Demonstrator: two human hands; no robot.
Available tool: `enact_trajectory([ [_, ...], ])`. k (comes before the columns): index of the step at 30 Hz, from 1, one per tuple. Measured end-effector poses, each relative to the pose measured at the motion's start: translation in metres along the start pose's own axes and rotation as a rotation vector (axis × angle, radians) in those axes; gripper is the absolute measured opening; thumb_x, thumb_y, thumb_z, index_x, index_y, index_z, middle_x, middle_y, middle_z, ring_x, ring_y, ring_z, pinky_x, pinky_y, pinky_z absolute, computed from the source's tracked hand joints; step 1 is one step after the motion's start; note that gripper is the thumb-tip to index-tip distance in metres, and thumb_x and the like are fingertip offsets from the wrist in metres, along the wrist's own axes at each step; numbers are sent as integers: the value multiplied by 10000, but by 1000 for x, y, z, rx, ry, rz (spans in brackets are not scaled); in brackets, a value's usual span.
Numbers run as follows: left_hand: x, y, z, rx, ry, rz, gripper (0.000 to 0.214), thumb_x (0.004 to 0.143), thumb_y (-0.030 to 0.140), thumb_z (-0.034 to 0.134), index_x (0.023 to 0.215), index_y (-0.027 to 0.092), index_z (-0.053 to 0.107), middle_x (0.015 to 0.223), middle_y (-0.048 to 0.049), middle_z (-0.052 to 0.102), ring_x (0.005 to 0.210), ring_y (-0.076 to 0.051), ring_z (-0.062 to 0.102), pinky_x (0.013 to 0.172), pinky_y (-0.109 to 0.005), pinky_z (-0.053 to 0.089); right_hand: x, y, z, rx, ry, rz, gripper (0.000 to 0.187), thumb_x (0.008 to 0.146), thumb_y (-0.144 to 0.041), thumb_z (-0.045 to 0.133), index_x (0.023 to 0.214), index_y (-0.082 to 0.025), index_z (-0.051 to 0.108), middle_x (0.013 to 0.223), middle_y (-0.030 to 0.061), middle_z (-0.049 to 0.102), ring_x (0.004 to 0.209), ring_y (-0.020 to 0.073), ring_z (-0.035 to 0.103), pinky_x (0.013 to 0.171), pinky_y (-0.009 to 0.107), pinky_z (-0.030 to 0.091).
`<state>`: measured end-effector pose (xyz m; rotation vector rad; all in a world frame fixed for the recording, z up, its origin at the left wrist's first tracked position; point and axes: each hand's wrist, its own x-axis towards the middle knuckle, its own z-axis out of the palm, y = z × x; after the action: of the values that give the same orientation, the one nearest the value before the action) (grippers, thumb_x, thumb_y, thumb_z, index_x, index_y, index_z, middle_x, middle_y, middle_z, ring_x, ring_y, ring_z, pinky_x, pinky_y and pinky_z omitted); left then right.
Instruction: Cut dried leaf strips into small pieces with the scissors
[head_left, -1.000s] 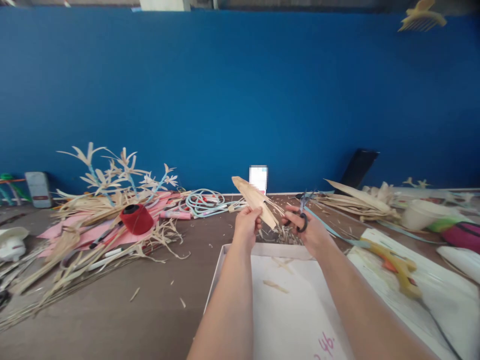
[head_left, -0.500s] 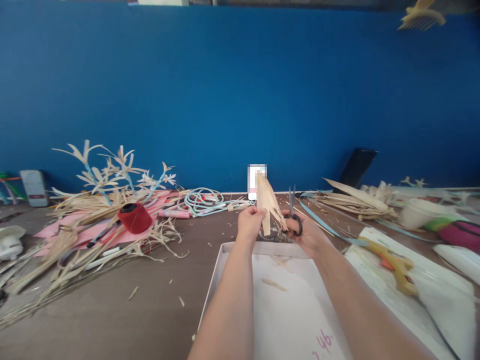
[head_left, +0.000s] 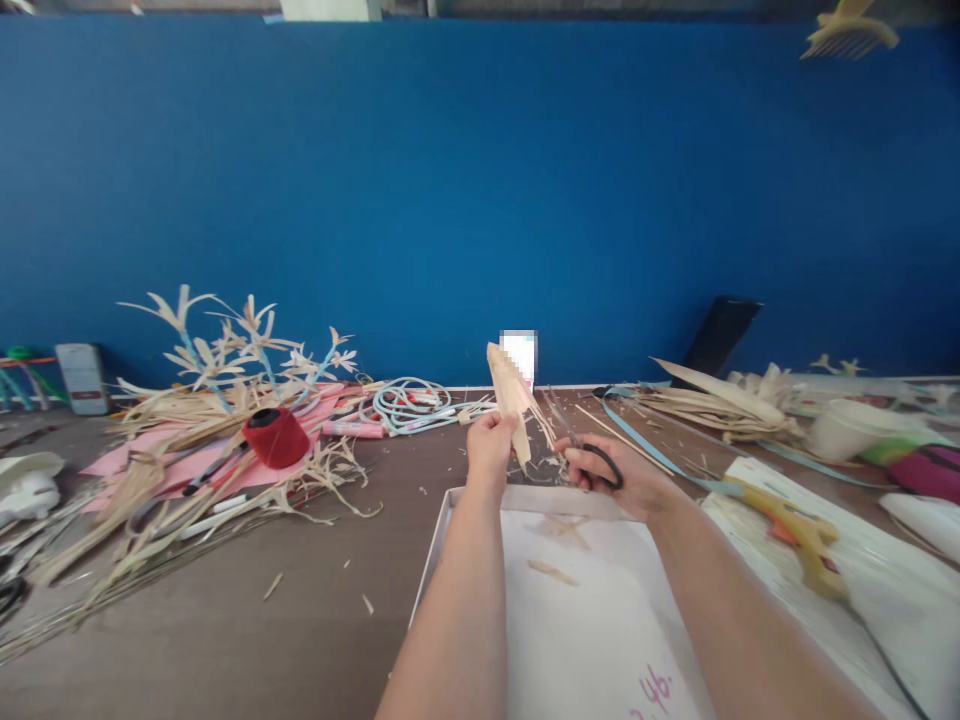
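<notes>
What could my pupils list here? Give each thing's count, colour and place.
Husk-like piece: one, pale tan, centre
Scissors: one pair, black-handled, right of centre
Box: one, white, front centre
Spool: one, red, left
Flowers: several, cream, back left
Strips: many, tan, left and right
Paper: count unclear, pink, left
Coiled cord: count unclear, pale blue, back
Lit screen: one, white, back centre
Glue gun: one, yellow, right
Cup: one, white, right
Comb: one, yellow, top right
Slab: one, black, back right
Panel: one, blue, background
Table: one, brown, below
Left hand: one, bare, pinching husk-like piece
Right hand: one, bare, holding scissors
</notes>
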<state>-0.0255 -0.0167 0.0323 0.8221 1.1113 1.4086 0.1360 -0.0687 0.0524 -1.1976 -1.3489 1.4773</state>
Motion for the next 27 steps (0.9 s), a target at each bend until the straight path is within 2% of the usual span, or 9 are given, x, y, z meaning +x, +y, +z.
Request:
enact_trajectory([
  [7, 0, -1, 0, 38, 13, 31, 173, 632, 290, 602, 599, 159, 493, 426, 48, 423, 373, -56, 371, 371, -163, 276, 13, 9, -3, 9, 301, -138, 402, 662, -429, 675, 949, -156, 611, 660, 25, 605, 539, 98, 518, 432, 189, 332],
  [11, 0, -5, 0, 159, 6, 100, 139, 643, 293, 586, 642, 158, 552, 468, 33, 466, 412, -75, 415, 403, -180, 329, 18, 12, -2, 31, 402, -213, 441, 648, -419, 690, 1002, -176, 592, 752, 46, 634, 634, 132, 566, 449, 191, 349],
  [17, -7, -10, 7, 352, -202, 252, 118, 640, 281, 597, 637, 163, 592, 566, 15, 548, 508, -85, 459, 480, -185, 349, 23, 19, -3, -62, 513, -296, 510, 621, -407, 700, 1064, -188, 575, 785, 24, 631, 665, 150, 573, 563, 247, 435],
  [20, -13, -11, 10, 401, -303, 240, 138, 630, 300, 619, 623, 163, 603, 594, 3, 572, 545, -99, 478, 508, -196, 357, 25, 22, -6, -35, 570, -334, 475, 605, -390, 701, 1014, -175, 591, 801, 29, 639, 706, 167, 586, 626, 270, 456],
  [23, -16, -11, 10, 419, -389, 162, 190, 626, 348, 634, 635, 159, 615, 581, 2, 565, 522, -97, 465, 491, -201, 346, 25, 22, -9, 81, 599, -325, 432, 591, -379, 704, 957, -175, 601, 731, 16, 638, 591, 146, 571, 523, 248, 440],
  [27, -18, -10, 9, 344, -491, 74, 229, 598, 369, 672, 651, 152, 620, 544, 16, 531, 469, -68, 419, 448, -185, 307, 23, 17, -9, 246, 622, -267, 363, 553, -346, 735, 848, -178, 608, 542, -23, 584, 422, 97, 486, 350, 197, 313],
])
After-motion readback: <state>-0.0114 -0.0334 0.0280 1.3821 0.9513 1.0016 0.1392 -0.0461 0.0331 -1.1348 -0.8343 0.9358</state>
